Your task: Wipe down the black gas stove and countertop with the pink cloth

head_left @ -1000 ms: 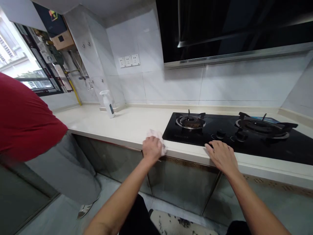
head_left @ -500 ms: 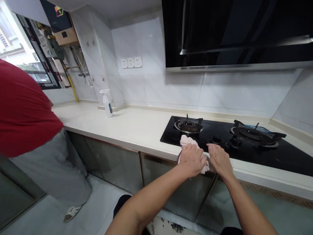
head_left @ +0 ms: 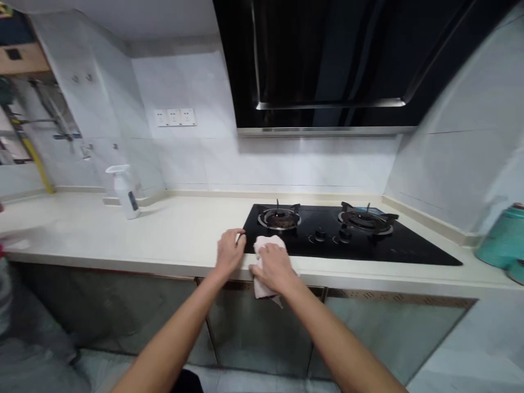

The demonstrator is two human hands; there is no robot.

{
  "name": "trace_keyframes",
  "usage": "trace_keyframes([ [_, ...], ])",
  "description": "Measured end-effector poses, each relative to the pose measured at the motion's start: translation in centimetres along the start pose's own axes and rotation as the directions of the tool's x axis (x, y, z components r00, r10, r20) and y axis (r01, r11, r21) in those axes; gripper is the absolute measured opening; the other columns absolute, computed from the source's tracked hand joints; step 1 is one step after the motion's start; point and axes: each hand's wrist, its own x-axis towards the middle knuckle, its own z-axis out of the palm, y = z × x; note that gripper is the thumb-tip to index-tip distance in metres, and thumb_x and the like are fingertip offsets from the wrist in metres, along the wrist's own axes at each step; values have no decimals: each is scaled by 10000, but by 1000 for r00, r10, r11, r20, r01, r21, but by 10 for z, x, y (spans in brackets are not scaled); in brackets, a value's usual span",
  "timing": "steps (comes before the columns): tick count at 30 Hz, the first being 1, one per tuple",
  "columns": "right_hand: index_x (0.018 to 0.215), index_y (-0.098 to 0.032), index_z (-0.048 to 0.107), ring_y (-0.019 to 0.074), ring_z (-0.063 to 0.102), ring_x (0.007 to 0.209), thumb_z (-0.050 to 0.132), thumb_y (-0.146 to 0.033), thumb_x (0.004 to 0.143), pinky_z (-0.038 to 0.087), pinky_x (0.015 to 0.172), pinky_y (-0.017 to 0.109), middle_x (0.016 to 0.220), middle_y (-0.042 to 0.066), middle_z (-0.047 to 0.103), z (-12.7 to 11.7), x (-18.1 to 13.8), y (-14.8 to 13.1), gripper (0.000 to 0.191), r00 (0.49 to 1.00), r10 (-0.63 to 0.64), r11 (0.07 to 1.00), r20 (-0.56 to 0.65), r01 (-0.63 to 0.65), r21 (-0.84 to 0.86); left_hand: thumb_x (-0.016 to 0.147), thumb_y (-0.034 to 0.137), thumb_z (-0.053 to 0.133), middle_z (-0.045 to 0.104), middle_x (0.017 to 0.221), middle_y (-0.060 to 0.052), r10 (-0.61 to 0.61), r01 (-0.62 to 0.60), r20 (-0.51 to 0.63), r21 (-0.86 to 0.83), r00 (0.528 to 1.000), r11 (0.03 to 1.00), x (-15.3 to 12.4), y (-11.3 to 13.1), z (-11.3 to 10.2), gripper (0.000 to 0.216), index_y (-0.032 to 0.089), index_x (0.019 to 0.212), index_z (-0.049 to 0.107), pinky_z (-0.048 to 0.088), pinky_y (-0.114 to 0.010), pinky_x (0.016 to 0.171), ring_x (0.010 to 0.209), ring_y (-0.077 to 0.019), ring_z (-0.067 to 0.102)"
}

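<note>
A pale pink cloth (head_left: 269,240) lies bunched over the front edge of the black gas cooktop (head_left: 315,248), and part of it hangs past the countertop edge. My right hand (head_left: 273,267) is closed on this cloth and presses it down. My left hand (head_left: 230,252) rests at the cooktop's front left corner, to the left of the cloth. Its thumb and fingers are a little apart, with no loose object seen in them. Behind the cloth is the left burner (head_left: 279,218). Two control knobs (head_left: 320,235) are to the right.
On the pale countertop (head_left: 192,229) stands a white spray bottle (head_left: 126,194) at the left. A black range hood (head_left: 327,65) overhangs the cooktop. At the far right is a turquoise container (head_left: 501,237). Another person's grey trousers (head_left: 24,338) show at the lower left.
The cloth has passed from under my left hand to my right hand. My left hand is now at the cooktop's corner. The view has turned right, and the other person is mostly out of it.
</note>
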Motion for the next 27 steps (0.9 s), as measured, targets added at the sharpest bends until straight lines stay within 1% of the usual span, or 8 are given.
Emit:
trace_keyframes([
  [2,1212,-135,675,352,574,1193,606,-512,969,423,1041,504,1240,171,678,2,10,-13,453,997,-71,997,18,71,-6,1017,370,450,699,1333,-112,-42,30,64,189,997,981,11,-18,-10,355,228,1229,697,425,-475,1153,1303,-293,588],
  [5,1300,-144,640,341,486,1368,581,-497,993,353,1135,506,1439,170,615,10,14,-15,471,991,-130,990,-7,130,50,1025,446,432,676,1420,-127,-154,77,176,380,972,922,16,-33,-10,436,240,1293,707,412,-511,1145,1367,-332,555],
  [8,1311,-185,637,298,416,1466,564,-473,1008,306,1177,478,1557,118,556,14,5,0,424,992,-125,985,-15,126,118,1037,492,391,655,1474,-116,-223,98,232,453,947,886,15,-35,-5,485,278,1351,692,404,-545,1134,1380,-344,549],
  [11,1219,-189,665,274,521,1337,540,-437,1013,357,1100,440,1414,118,653,3,-12,30,346,995,-91,992,-42,94,87,1038,496,379,662,1469,-104,-209,72,246,472,946,879,15,-34,-3,480,286,1299,723,403,-544,1122,1373,-343,553],
  [15,1071,-184,697,280,586,1147,519,-425,1012,404,966,399,1193,132,710,-24,-50,96,305,992,96,993,-85,-100,-56,1025,510,385,680,1439,-109,-208,77,239,461,948,884,15,-35,-4,496,256,1252,744,400,-506,1127,1368,-338,561],
  [19,1035,-185,724,284,597,1085,455,-463,1026,431,907,391,1189,136,705,-52,-101,193,387,939,305,931,-160,-329,-160,1016,527,381,685,1429,-121,-205,76,231,468,951,881,14,-36,-3,523,237,1263,739,403,-503,1121,1349,-350,573],
  [23,1102,-193,746,285,604,1150,407,-488,1012,455,940,391,1279,132,684,-87,-150,293,459,806,559,801,-193,-586,-125,1025,527,364,681,1433,-124,-202,79,225,459,953,885,13,-33,-2,538,221,1264,735,388,-508,1130,1349,-346,568],
  [27,1192,-121,739,367,622,1173,428,-476,966,479,928,480,1309,244,661,-124,-178,351,523,643,727,630,-241,-764,-140,1033,533,341,685,1423,-130,-210,87,222,461,952,883,12,-29,-2,551,219,1243,742,386,-512,1125,1341,-351,570],
])
